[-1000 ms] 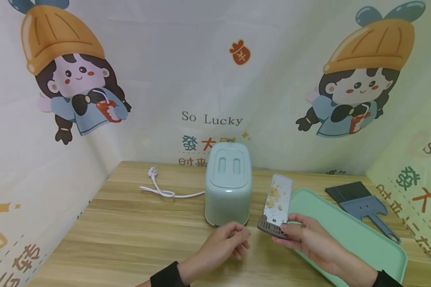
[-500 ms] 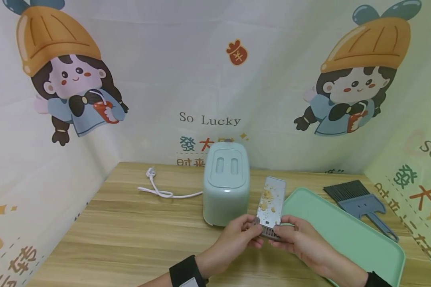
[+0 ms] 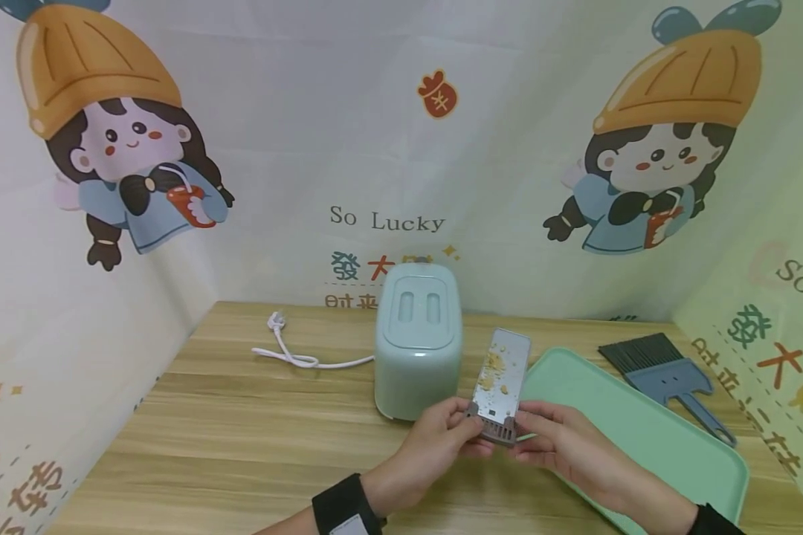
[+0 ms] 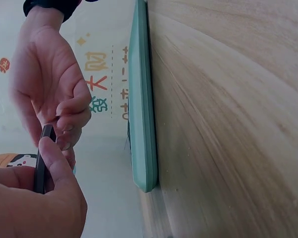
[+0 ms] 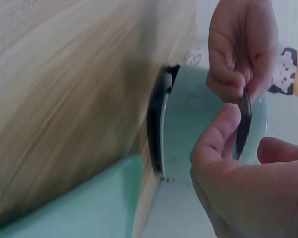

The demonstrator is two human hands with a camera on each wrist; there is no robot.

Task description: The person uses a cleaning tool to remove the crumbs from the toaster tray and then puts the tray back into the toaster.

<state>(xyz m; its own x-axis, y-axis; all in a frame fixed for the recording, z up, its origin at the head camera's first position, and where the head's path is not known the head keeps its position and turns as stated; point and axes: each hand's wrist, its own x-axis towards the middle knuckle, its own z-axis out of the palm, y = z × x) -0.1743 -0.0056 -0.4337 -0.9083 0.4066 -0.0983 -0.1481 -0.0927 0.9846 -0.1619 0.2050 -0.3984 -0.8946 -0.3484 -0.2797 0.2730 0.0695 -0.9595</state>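
Note:
In the head view, a toaster crumb tray (image 3: 500, 377) with a pale metal plate and a brown slotted end is held above the table, with yellowish crumbs on it. My left hand (image 3: 435, 449) pinches the left side of the brown end, thumb on top. My right hand (image 3: 575, 449) is at the right corner, its fingertips close to the edge. The right wrist view has the right thumb (image 5: 278, 151) apart from the crumb tray (image 5: 244, 121). Just behind my left hand stands a mint-green toaster (image 3: 418, 345).
To the right lies a mint-green rectangular tray (image 3: 642, 438), partly under my right forearm. Beyond it rests a blue-grey brush (image 3: 669, 379) with dark bristles. The toaster's white cord (image 3: 314, 362) and plug (image 3: 276, 322) lie on the wooden table (image 3: 241, 438) at left.
My left hand has come over from beside the toaster and taken hold of the crumb tray. The tray has moved slightly left, and my right thumb has come off its corner.

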